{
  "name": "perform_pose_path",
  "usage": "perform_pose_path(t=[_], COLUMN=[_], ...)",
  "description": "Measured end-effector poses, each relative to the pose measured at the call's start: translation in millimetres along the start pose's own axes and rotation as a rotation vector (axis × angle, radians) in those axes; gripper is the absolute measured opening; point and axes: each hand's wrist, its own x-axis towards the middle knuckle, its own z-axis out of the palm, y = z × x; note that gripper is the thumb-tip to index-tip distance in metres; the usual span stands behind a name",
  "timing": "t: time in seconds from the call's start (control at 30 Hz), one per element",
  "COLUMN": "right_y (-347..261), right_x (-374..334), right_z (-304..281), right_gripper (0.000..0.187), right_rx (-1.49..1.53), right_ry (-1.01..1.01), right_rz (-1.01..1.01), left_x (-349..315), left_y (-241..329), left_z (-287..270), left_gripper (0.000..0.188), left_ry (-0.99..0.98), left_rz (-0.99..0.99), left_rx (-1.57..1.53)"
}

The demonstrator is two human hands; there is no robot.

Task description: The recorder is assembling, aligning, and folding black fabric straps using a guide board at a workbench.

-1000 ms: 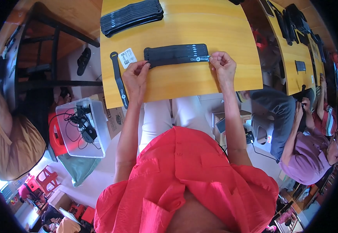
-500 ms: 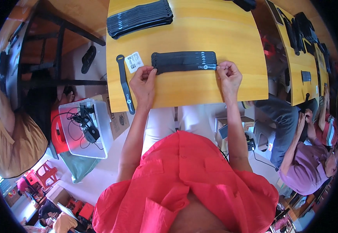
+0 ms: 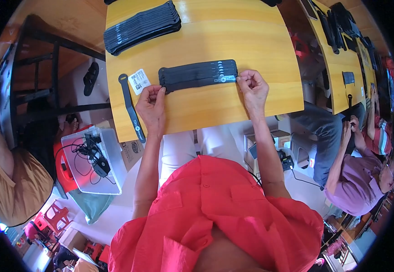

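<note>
Before me, several black straps with looped ends lie side by side in an overlapping row (image 3: pixel 197 71) on the yellow wooden table (image 3: pixel 206 109). My left hand (image 3: pixel 151 106) pinches the looped left end of the nearest black strap (image 3: pixel 199 85) between thumb and fingertips. At the strap's other end, near its white print, my right hand (image 3: pixel 254 93) is pinched closed. That strap lies along the near edge of the row. Left of my left hand rests a single loose strap (image 3: pixel 132 111), with a white printed label (image 3: pixel 139 80) beside it.
A thicker pile of black straps (image 3: pixel 142 28) sits at the table's far left. On the floor to the left stands a clear plastic bin (image 3: pixel 95 161) with black cables. People sit on both sides; another table (image 3: pixel 337 86) with black straps is at right.
The view has shifted, so table and straps appear farther left and slightly turned. Both hands keep their pinch at the ends of the nearest strap.
</note>
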Motion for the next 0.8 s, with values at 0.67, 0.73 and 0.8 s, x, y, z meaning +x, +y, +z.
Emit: perform_pose_path(t=[0.67,0.73,0.8], right_y=[-0.7,0.9,2.9], right_x=[-0.2,0.1,0.1], right_z=[3.6,1.0,1.7], right_gripper=[0.009,0.010,0.010], right_rx=[-0.068,-0.050,-0.030], right_ry=[0.037,0.033,0.029], right_rz=[-0.006,-0.008,-0.009], left_x=[-0.1,-0.1,0.0], left_y=[-1.6,-1.0,-0.6], left_z=[0.0,1.9,3.0], left_gripper=[0.007,0.007,0.008], left_ry=[0.019,0.033,0.025], left_rz=[0.042,0.052,0.021], left_rx=[0.018,0.039,0.017])
